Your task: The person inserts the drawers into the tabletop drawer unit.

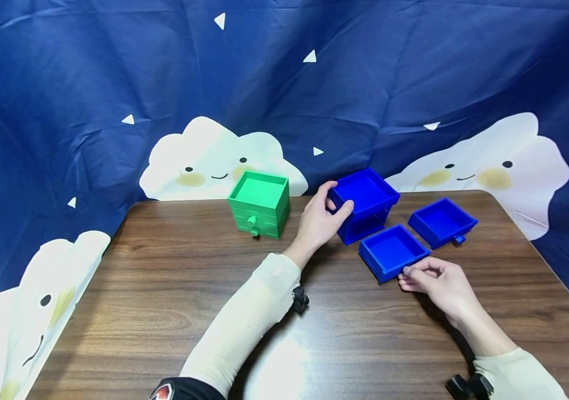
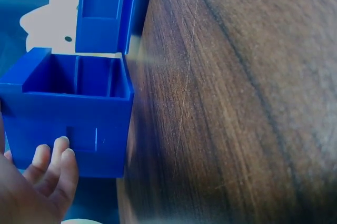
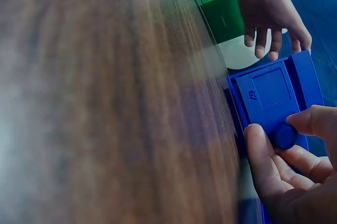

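My left hand (image 1: pixel 318 222) grips the left side of a blue cabinet (image 1: pixel 364 194), thumb and fingers at its top rim. The cabinet's front opening shows no drawer in it; the left wrist view shows the hollow inside of the cabinet (image 2: pixel 68 113). A blue drawer (image 1: pixel 392 253) lies just in front, to the right. In the right wrist view my right hand (image 3: pixel 295 171) pinches that drawer's round knob (image 3: pixel 285 135) between thumb and fingers.
A second blue drawer (image 1: pixel 443 221) with a small knob lies at the right. To the left of the cabinet stands a green cabinet (image 1: pixel 259 203) with its drawers in. Behind the wooden table (image 1: pixel 164 311) hangs a blue cloth (image 1: pixel 244 72) with clouds.
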Available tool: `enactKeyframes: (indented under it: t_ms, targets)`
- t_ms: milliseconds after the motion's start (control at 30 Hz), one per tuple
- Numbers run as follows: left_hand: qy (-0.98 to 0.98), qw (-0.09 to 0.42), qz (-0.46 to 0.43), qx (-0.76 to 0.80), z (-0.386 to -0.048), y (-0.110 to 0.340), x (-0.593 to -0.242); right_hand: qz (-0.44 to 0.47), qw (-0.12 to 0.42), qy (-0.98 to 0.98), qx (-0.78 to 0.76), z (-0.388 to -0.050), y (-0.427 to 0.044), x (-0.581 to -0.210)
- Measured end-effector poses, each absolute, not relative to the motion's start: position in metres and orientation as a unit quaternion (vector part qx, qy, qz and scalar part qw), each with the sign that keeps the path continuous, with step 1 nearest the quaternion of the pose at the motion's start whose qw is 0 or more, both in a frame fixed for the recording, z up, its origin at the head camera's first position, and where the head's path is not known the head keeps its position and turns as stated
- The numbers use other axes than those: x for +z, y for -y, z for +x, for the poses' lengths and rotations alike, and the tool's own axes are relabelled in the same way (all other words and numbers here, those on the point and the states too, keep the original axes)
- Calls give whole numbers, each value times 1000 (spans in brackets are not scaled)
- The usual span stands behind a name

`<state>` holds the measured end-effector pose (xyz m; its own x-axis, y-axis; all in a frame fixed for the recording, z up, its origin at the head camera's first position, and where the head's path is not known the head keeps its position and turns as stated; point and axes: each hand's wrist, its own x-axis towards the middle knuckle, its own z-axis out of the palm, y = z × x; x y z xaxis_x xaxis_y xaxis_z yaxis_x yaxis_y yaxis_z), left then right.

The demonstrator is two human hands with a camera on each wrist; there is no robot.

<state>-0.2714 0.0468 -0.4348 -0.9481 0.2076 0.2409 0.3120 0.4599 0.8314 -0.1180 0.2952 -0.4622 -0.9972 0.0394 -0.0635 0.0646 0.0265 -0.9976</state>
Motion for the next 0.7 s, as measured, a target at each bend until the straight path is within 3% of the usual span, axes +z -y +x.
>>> enactKeyframes:
  t_ms: [700]
  targets:
    - [858, 47, -148, -489, -271, -47, -432, 45, 32, -728, -683, -141, -288, -458]
